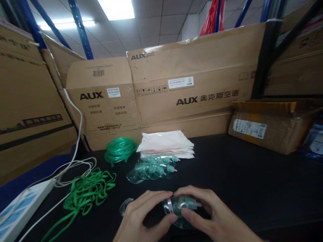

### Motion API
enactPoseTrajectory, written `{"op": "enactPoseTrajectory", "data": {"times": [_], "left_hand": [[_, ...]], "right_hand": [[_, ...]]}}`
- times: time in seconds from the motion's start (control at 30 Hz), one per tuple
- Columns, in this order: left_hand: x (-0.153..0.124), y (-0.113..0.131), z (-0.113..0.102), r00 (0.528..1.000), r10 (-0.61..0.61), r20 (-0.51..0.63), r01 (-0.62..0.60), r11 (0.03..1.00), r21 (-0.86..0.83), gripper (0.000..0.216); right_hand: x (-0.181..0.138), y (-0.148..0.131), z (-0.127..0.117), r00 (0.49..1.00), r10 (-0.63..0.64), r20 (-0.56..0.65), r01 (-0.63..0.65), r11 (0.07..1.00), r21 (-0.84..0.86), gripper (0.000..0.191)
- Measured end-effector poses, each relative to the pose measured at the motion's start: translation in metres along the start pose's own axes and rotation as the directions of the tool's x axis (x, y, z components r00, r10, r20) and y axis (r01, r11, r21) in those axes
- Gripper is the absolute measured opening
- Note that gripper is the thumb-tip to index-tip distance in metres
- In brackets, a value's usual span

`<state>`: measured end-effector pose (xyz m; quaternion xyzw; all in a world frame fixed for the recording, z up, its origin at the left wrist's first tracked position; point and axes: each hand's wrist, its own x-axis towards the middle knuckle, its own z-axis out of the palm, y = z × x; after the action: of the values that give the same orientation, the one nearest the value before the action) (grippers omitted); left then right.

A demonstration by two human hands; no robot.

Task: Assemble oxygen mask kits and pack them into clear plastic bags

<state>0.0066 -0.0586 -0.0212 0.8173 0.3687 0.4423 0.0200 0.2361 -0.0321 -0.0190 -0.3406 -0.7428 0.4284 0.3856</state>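
Observation:
Both my hands hold one clear green-tinted plastic mask (179, 205) low over the black table (239, 181). My left hand (143, 218) grips its left side, thumb and fingers curled round it. My right hand (209, 215) wraps its right side, thumb pressing the front near a metal nose strip. A small clear piece (124, 205) lies just left of my left hand. Behind my hands sits a pile of several similar masks (151, 169). A stack of white plastic bags (168, 144) lies behind that pile.
A coil of green tubing (120, 150) and a heap of green elastic straps (87, 191) lie to the left. A white power strip (22, 208) with white cables sits far left. Cardboard boxes (191, 84) wall the back; an open box (270, 124) stands right.

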Motion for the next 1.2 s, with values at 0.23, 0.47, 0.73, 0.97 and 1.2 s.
{"op": "enactPoseTrajectory", "data": {"times": [0.23, 0.47, 0.73, 0.97, 1.2], "left_hand": [[-0.001, 0.0, 0.001, 0.997, -0.067, 0.029, 0.069, 0.997, -0.043, 0.042], [-0.005, -0.002, 0.0, 0.962, -0.232, 0.143, 0.245, 0.966, -0.084, 0.027], [-0.003, -0.001, 0.001, 0.922, -0.346, 0.174, 0.372, 0.916, -0.15, 0.022], [-0.008, -0.006, 0.005, 0.847, -0.518, 0.123, 0.532, 0.816, -0.226, 0.021], [-0.005, 0.003, 0.007, 0.87, -0.448, 0.204, 0.485, 0.852, -0.198, 0.029]], "right_hand": [[-0.003, 0.007, 0.001, 1.0, -0.009, -0.024, 0.009, 1.0, -0.016, 0.024], [-0.007, 0.012, -0.001, 0.999, -0.001, -0.048, 0.001, 1.0, -0.017, 0.033], [-0.001, 0.004, -0.001, 0.999, -0.049, 0.002, 0.049, 0.999, -0.02, 0.026], [0.004, 0.001, -0.001, 0.993, -0.095, 0.064, 0.093, 0.995, 0.03, 0.03], [0.005, 0.008, 0.0, 0.986, -0.168, 0.016, 0.169, 0.986, -0.011, 0.029]]}}
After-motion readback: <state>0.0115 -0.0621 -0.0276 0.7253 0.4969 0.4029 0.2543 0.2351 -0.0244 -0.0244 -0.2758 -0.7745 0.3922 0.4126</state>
